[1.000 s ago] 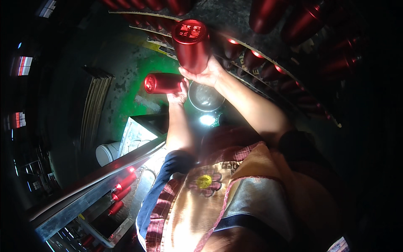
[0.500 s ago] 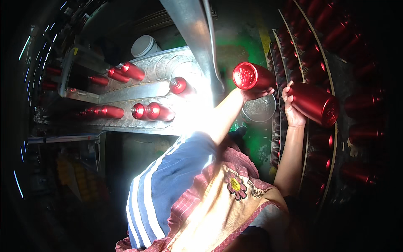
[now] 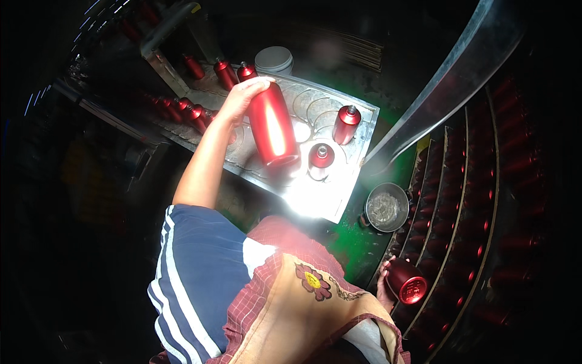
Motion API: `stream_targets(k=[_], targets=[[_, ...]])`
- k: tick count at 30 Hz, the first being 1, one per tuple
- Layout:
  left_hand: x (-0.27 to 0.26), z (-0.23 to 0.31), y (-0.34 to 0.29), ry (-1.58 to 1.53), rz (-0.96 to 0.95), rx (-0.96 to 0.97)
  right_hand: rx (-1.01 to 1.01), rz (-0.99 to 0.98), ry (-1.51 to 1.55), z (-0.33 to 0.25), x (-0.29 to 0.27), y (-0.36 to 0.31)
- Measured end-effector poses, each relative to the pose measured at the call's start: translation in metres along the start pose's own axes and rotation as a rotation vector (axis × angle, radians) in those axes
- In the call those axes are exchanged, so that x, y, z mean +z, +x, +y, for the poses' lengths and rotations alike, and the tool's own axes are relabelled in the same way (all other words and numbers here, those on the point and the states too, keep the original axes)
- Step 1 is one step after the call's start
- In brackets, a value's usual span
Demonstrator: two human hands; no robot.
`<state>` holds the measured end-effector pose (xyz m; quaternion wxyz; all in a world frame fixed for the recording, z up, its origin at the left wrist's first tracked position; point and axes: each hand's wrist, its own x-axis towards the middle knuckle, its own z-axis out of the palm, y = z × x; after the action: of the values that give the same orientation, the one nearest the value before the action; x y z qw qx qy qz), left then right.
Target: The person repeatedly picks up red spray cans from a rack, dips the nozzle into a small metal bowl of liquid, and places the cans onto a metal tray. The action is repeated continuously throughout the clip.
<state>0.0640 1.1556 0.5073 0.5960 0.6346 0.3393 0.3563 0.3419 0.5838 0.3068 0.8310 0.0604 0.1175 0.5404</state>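
My left hand (image 3: 241, 103) is wrapped round the top end of a shiny red bottle (image 3: 271, 124), which hangs tilted over the lit metal conveyor (image 3: 312, 109), base toward me. Whether that base touches the surface I cannot tell. Beyond it, two red bottles stand upright near the conveyor's right end: a rear bottle (image 3: 347, 126) and a nearer bottle (image 3: 321, 161). Low on the right, my right hand (image 3: 384, 286) is closed round another red bottle (image 3: 407, 280). Its embossed base faces me, and its neck is hidden.
More red bottles (image 3: 225, 76) stand along the conveyor's left. Stacked rows of red bottles (image 3: 479, 249) between thin boards (image 3: 465, 176) fill the right side. A round metal pan (image 3: 387, 207), a white bucket (image 3: 274, 60) and a slanting metal beam (image 3: 448, 79) are also near.
My left hand has carried its bottle from the racks leftward over the conveyor. My right hand, still holding its bottle, is now lower and nearer my body. The view has turned left.
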Motion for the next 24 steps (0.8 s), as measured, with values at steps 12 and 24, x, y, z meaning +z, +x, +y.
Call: stream_targets(k=[12,24], targets=[[-0.113,-0.194,0.235,0.801,0.166,0.204,-0.605,0.077,-0.975,0.277,0.139,0.291],[-0.359,-0.124,0.113,0.273,-0.084,-0.185,-0.816,-0.228,-2.637,0.475,0.019,0.648]])
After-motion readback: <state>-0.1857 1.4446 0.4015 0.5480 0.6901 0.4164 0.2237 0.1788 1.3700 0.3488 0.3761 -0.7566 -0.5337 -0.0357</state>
